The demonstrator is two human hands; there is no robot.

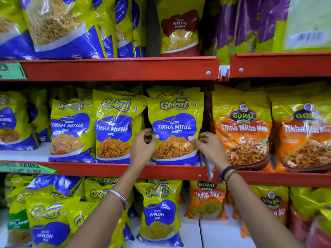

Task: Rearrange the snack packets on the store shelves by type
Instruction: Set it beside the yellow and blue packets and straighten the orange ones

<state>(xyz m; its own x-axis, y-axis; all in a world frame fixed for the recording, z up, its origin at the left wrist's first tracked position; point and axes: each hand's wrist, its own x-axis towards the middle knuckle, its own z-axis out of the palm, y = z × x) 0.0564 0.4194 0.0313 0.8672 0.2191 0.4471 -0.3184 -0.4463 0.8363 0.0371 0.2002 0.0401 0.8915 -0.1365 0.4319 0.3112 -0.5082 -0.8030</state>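
Note:
A yellow and blue Gokul Tikha Mitha Mix packet (174,120) stands upright on the middle shelf (107,169). My left hand (143,147) grips its left edge and my right hand (207,147) grips its right edge. More packets of the same kind stand behind it. Two matching Tikha Mitha packets (114,126) (70,129) stand in a row to its left. Orange Gopal Tikha Mitha Mix packets (243,133) stand right beside it on the right.
The top shelf (116,68) holds blue and yellow sev packets, a red Nylon Chevda packet (179,29) and purple packets. Below stand Gokul Nylon Sev packets (159,212) and an orange Gopal Nylon Sev packet (206,201). Green price labels (26,168) sit on the shelf fronts.

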